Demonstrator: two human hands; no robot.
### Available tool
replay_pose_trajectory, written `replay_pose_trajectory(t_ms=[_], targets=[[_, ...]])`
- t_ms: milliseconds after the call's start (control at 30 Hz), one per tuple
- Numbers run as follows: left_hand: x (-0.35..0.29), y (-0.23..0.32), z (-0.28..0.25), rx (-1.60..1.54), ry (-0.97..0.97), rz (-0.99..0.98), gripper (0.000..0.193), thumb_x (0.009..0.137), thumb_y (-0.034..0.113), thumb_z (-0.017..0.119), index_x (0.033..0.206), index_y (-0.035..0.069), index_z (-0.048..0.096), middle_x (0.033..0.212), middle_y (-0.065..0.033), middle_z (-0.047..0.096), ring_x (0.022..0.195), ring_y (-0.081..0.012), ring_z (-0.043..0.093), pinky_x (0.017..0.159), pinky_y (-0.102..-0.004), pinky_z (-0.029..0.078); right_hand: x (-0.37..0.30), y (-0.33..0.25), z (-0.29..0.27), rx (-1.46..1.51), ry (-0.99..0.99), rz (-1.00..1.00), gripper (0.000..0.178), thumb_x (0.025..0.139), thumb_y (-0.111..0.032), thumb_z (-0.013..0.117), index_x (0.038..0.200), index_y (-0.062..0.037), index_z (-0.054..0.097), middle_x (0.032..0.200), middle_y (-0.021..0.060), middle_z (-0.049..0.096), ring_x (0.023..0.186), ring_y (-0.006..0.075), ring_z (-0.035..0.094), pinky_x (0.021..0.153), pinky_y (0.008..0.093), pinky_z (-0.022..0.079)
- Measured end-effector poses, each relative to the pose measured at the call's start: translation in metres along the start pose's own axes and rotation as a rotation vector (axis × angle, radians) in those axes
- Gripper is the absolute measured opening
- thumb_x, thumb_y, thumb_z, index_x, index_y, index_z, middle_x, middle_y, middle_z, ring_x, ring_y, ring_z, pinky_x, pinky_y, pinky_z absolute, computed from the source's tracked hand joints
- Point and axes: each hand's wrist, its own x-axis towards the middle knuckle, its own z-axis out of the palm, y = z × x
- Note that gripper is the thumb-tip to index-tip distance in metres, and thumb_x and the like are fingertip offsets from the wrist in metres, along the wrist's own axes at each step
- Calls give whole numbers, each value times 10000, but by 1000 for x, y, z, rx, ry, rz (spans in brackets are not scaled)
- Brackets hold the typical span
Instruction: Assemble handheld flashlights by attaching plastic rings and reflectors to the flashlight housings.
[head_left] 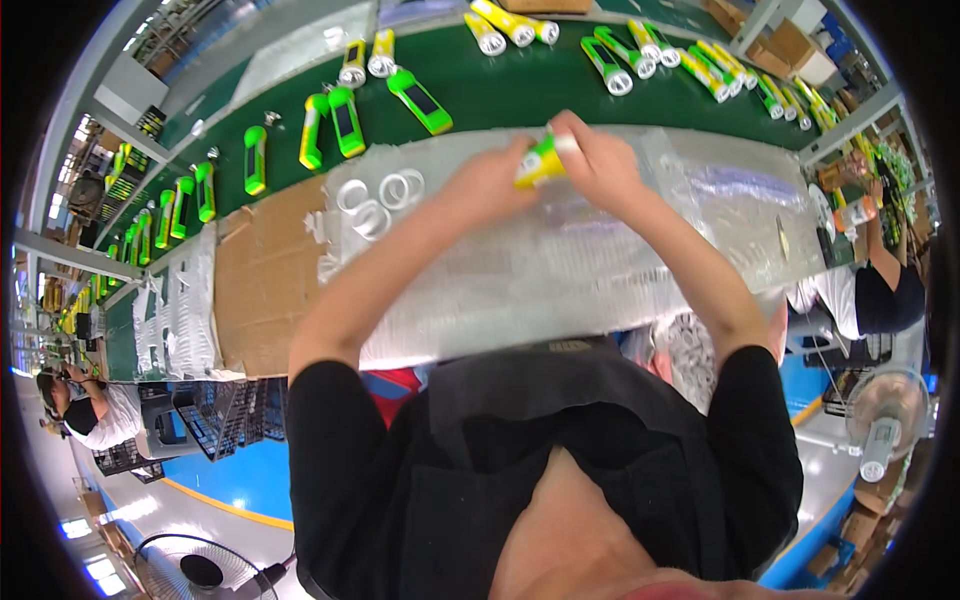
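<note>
Both my hands meet over the far part of the plastic-covered worktop, on a yellow and green flashlight (540,165). My left hand (492,180), slightly blurred, is closed around its left end. Over its right end, where something white shows, my right hand (600,165) is closed with the thumb on top. The fingers hide most of the flashlight's ends. Several white rings (370,218) lie on the plastic sheet (470,270) to the left of my left hand. Beyond my hands, a green flashlight with a dark panel (420,100) lies on the green belt.
Along the green belt (520,92) lie several more yellow and green flashlights (608,66). Flat brown cardboard (270,270) covers the worktop at left. People work at both sides, one (860,295) at right. A fan (200,570) stands at lower left, near black crates (225,415).
</note>
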Motion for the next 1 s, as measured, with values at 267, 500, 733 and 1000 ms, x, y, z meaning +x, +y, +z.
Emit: replay_pose_trajectory(t_ms=[267, 500, 733, 1000], targets=[[47, -44, -21, 191, 160, 101, 617, 780, 373, 741, 1275, 113, 479, 909, -179, 652, 799, -374, 650, 659, -451, 525, 59, 33, 32, 144, 141, 118, 345, 950, -469, 485, 1054, -155, 584, 785, 134, 679, 737, 367, 658, 632, 465, 496], [66, -118, -57, 327, -140, -502, 725, 841, 675, 554, 1442, 306, 388, 1020, -160, 683, 938, -344, 666, 790, -429, 531, 159, 71, 104, 44, 290, 275, 560, 873, -541, 612, 1117, -42, 542, 882, 145, 689, 804, 322, 685, 705, 422, 539], [61, -134, -44, 89, 9, -426, 549, 757, 549, 725, 1135, 174, 589, 938, -131, 683, 897, -345, 656, 783, -435, 515, 171, 87, 146, -470, 330, -77, 399, 834, -399, 683, 1017, -54, 604, 961, 120, 603, 898, 310, 615, 732, 437, 519], [-39, -13, -17, -79, -95, 74, 479, 780, 354, 776, 1202, 215, 597, 916, -128, 620, 750, -284, 615, 659, -375, 498, 64, -1, 74, 1382, -386, 679, 485, 887, -443, 662, 1177, -66, 566, 954, 118, 654, 838, 196, 662, 744, 333, 551]])
